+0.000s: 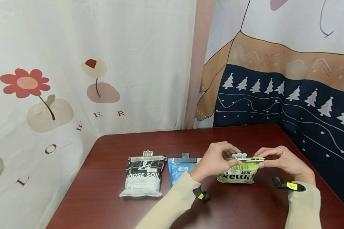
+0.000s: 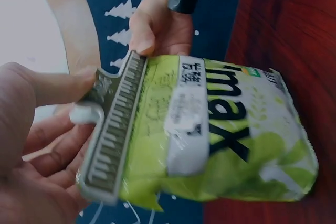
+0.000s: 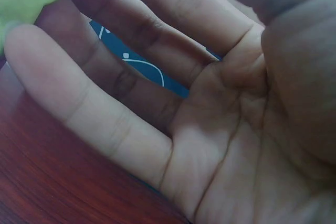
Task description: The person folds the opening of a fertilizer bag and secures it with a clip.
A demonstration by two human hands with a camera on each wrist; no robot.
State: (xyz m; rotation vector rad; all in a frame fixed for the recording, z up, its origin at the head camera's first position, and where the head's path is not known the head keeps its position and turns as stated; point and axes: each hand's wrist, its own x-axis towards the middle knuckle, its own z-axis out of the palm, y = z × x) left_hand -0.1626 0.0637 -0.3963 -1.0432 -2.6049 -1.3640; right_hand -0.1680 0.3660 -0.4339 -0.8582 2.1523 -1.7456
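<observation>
A green and white bag (image 1: 237, 176) with "max" print stands at the right part of the table. Along its top edge sits a wide metal clip (image 2: 116, 129) with a ruler-like pattern. My left hand (image 1: 216, 159) pinches the clip's handle, thumb on the near side and fingers behind. At the bag's other top corner, my right hand (image 1: 285, 162) pinches the edge between thumb and fingers. The right wrist view shows mostly the palm (image 3: 226, 124), with a green corner of the bag at the fingertips.
A black and white soil bag (image 1: 144, 178) with a metal clip lies to the left on the dark red table (image 1: 103, 178). Beside it is a blue bag (image 1: 179, 170) with a dark clip, partly behind my left hand. Printed curtains (image 1: 149, 63) hang behind.
</observation>
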